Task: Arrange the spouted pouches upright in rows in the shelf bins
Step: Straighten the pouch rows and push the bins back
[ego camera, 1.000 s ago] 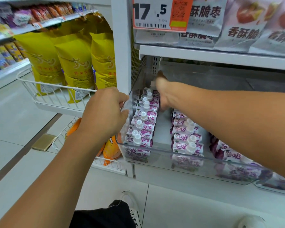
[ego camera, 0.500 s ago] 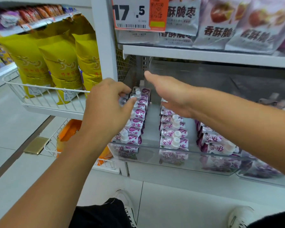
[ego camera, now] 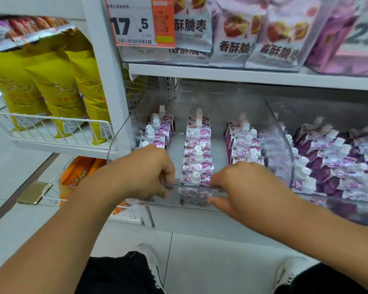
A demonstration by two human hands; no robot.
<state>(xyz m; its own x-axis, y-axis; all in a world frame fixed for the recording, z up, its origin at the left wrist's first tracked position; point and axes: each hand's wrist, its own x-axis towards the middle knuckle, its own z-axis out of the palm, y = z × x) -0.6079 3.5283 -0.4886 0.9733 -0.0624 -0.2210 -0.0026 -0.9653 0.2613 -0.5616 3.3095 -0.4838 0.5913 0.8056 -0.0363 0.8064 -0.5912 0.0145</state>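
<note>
1. The clear shelf bin (ego camera: 123,132) sits under a white shelf (ego camera: 253,76), its front lip at about 6 o'clock of the bin, nearest the person.
2. The left hand (ego camera: 145,172) grips that front lip at its 7 o'clock corner, fingers curled over the edge; the grip is closed on the bin.
3. The right hand (ego camera: 242,185) grips the same lip toward 5 o'clock, fingers over the edge and thumb below it on the outside.
4. Inside the bin stand three rows of spouted pouches, white caps up, running from 6 toward 12 o'clock: the left row (ego camera: 157,134), the middle row (ego camera: 197,153) and the right row (ego camera: 243,145).
5. The rows stand apart, with bare bin floor between them; the left hand hides the front of the left row.
6. At 3 o'clock a neighbouring bin (ego camera: 306,196) holds purple pouches (ego camera: 338,158) lying tilted and overlapping.
7. At 12 o'clock hangs a price tag (ego camera: 139,24), with snack bags (ego camera: 238,32) beside it.
8. At 9 o'clock yellow bags (ego camera: 53,81) stand in a white wire basket (ego camera: 51,128).
9. Shoes (ego camera: 289,272) show on the floor at 6 o'clock.
</note>
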